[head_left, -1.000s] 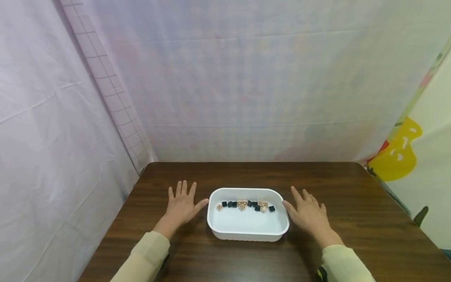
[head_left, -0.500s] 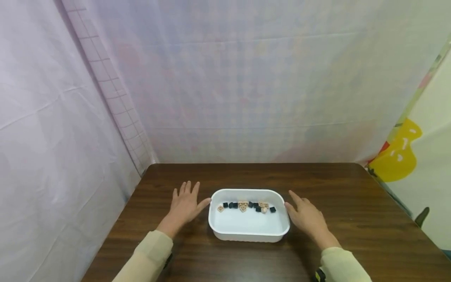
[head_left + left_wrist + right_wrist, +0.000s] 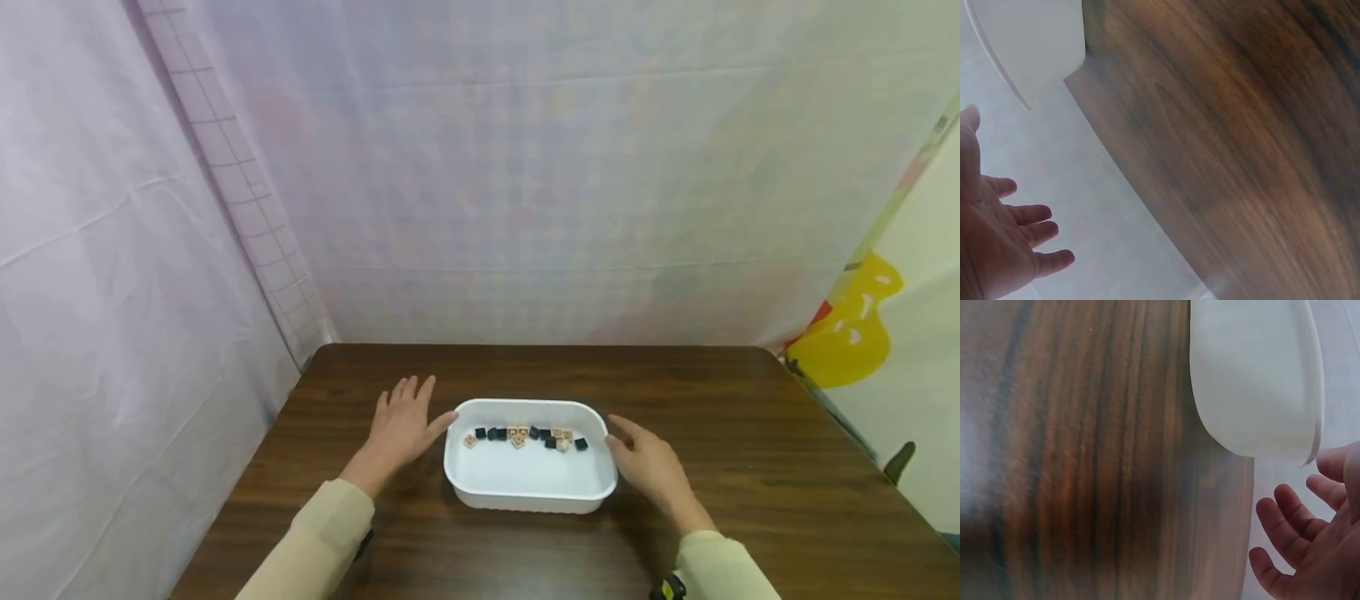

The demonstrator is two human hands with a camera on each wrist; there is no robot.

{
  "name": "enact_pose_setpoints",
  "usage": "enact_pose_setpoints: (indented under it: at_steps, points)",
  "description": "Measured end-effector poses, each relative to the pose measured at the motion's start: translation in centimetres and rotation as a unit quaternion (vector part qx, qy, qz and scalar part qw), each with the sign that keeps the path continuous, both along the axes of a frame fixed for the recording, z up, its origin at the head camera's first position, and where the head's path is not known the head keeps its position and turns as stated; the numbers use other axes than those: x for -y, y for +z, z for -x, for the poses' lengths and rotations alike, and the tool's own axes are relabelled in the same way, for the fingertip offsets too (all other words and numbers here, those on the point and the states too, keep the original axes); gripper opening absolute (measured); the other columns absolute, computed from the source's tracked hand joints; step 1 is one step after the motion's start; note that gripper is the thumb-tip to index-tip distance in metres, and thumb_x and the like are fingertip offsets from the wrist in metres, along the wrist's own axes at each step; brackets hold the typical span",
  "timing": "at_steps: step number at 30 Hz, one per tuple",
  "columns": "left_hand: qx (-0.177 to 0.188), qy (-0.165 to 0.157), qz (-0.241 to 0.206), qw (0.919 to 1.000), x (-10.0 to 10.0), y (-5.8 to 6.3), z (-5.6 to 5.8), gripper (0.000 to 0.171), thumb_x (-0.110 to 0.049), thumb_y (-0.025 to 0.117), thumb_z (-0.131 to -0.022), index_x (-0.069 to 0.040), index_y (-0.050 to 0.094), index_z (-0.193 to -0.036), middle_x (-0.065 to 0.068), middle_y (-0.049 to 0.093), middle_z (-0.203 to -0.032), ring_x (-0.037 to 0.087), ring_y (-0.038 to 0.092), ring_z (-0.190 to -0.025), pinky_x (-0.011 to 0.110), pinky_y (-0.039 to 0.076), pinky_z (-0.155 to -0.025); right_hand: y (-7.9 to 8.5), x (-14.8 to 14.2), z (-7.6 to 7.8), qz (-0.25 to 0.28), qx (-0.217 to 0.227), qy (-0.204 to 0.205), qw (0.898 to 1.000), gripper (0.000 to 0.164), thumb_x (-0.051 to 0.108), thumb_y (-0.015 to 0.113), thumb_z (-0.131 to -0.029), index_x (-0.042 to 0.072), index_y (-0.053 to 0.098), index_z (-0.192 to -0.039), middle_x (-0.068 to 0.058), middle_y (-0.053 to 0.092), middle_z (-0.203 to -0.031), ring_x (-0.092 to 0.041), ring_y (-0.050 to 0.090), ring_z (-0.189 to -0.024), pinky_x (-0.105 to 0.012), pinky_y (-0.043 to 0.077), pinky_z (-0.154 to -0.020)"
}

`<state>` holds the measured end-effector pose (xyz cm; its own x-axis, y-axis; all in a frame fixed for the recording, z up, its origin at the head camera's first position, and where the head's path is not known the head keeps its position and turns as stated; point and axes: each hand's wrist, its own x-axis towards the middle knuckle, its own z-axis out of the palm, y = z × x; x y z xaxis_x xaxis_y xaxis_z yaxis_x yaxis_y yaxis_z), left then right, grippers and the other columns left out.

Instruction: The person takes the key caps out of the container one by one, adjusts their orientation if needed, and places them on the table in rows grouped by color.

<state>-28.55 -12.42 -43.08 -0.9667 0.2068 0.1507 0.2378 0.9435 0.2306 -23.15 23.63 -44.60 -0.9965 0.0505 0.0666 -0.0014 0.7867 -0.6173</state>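
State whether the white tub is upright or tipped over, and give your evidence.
Upright: the white tub stands with its rim uppermost, and black and tan pieces lie on its floor.

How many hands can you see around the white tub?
2. The left hand is beside the left end of the white tub, and the right hand is beside its right end. No other hands show.
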Motion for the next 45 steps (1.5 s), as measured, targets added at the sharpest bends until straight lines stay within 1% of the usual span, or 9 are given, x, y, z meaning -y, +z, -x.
enact_pose_setpoints:
  at_steps: [4, 9, 16, 20, 25, 27, 32, 38, 45]
  points:
    - [0.006, -0.005, -0.003, 1.0000, -0.4, 0.2, 0.0, 0.082, -0.062, 0.049, -0.096, -0.010, 0.029, -0.156, 0.024, 0.031, -0.155, 0.041, 0.025, -0.144, 0.061, 0.019, -0.114, -0.3, 0.1, -0.1, 0.022, 0.000, -0.008, 1.000, 0.047, 0.025, 0.054, -0.100, 0.002, 0.052, -0.141, -0.028, 0.064, -0.118, -0.040, 0.061, -0.103, -0.056, 0.048, -0.085]
    - [0.006, -0.016, -0.008, 0.9998, -0.9, 0.4, 0.0, 0.081, -0.060, 0.051, -0.096, -0.011, 0.030, -0.156, 0.023, 0.030, -0.156, 0.040, 0.025, -0.145, 0.060, 0.020, -0.114, -0.3, 0.2, 0.0, 0.056, 0.018, -0.020, 0.998, 0.045, 0.023, 0.051, -0.101, 0.002, 0.052, -0.142, -0.029, 0.060, -0.126, -0.042, 0.059, -0.110, -0.057, 0.046, -0.089]
    - [-0.011, -0.045, -0.011, 0.9989, -2.0, 1.1, -0.2, 0.077, -0.059, 0.051, -0.097, -0.010, 0.033, -0.154, 0.023, 0.033, -0.154, 0.039, 0.028, -0.143, 0.058, 0.024, -0.113, 0.0, 0.5, 0.3, 0.104, 0.027, -0.024, 0.994, 0.042, 0.014, 0.051, -0.099, -0.001, 0.055, -0.138, -0.030, 0.060, -0.124, -0.038, 0.059, -0.106, -0.052, 0.048, -0.088]
    - [-0.020, -0.060, -0.015, 0.9979, -2.8, 1.3, -0.1, 0.074, -0.056, 0.052, -0.097, -0.010, 0.035, -0.153, 0.021, 0.036, -0.153, 0.038, 0.032, -0.142, 0.056, 0.028, -0.112, -0.1, 0.7, 0.5, 0.121, 0.032, -0.024, 0.992, 0.041, 0.010, 0.052, -0.098, -0.004, 0.055, -0.136, -0.031, 0.059, -0.125, -0.037, 0.059, -0.107, -0.049, 0.050, -0.087]
    - [-0.024, -0.082, -0.036, 0.9957, -4.0, 1.5, -0.3, 0.071, -0.051, 0.057, -0.097, -0.010, 0.038, -0.152, 0.019, 0.040, -0.151, 0.036, 0.036, -0.139, 0.055, 0.033, -0.109, -0.4, 0.8, 0.6, 0.131, 0.031, -0.030, 0.990, 0.040, 0.007, 0.053, -0.097, -0.005, 0.055, -0.136, -0.032, 0.059, -0.125, -0.037, 0.058, -0.106, -0.048, 0.050, -0.087]
    - [-0.021, -0.089, -0.044, 0.9949, -4.5, 1.4, -0.3, 0.070, -0.049, 0.058, -0.097, -0.010, 0.039, -0.151, 0.018, 0.042, -0.149, 0.036, 0.038, -0.137, 0.055, 0.034, -0.108, -0.5, 0.8, 0.6, 0.136, 0.033, -0.031, 0.990, 0.041, 0.007, 0.052, -0.097, -0.005, 0.055, -0.136, -0.032, 0.058, -0.127, -0.037, 0.058, -0.108, -0.048, 0.049, -0.088]
    - [-0.013, -0.095, -0.043, 0.9944, -5.9, 1.2, -0.3, 0.065, -0.047, 0.061, -0.097, -0.012, 0.043, -0.149, 0.014, 0.049, -0.143, 0.032, 0.046, -0.130, 0.051, 0.040, -0.105, -0.7, 0.8, 0.7, 0.142, 0.030, -0.030, 0.989, 0.042, 0.008, 0.052, -0.097, -0.005, 0.055, -0.136, -0.032, 0.058, -0.127, -0.037, 0.059, -0.107, -0.044, 0.050, -0.086]
    - [0.009, -0.096, -0.050, 0.9941, -7.5, 0.6, -0.3, 0.061, -0.044, 0.064, -0.095, -0.014, 0.049, -0.146, 0.013, 0.053, -0.139, 0.031, 0.050, -0.127, 0.048, 0.042, -0.103, -0.9, 0.9, 0.7, 0.142, 0.025, -0.032, 0.989, 0.042, 0.008, 0.052, -0.097, -0.005, 0.054, -0.137, -0.031, 0.059, -0.125, -0.035, 0.060, -0.104, -0.039, 0.050, -0.082]
    - [0.021, -0.102, -0.032, 0.9940, -8.9, -0.3, -0.3, 0.058, -0.044, 0.067, -0.093, -0.014, 0.054, -0.141, 0.012, 0.057, -0.134, 0.029, 0.053, -0.123, 0.045, 0.044, -0.101, -0.8, 1.1, 0.5, 0.149, 0.027, -0.036, 0.988, 0.043, 0.007, 0.051, -0.097, -0.006, 0.054, -0.137, -0.032, 0.060, -0.123, -0.034, 0.061, -0.101, -0.037, 0.051, -0.079]
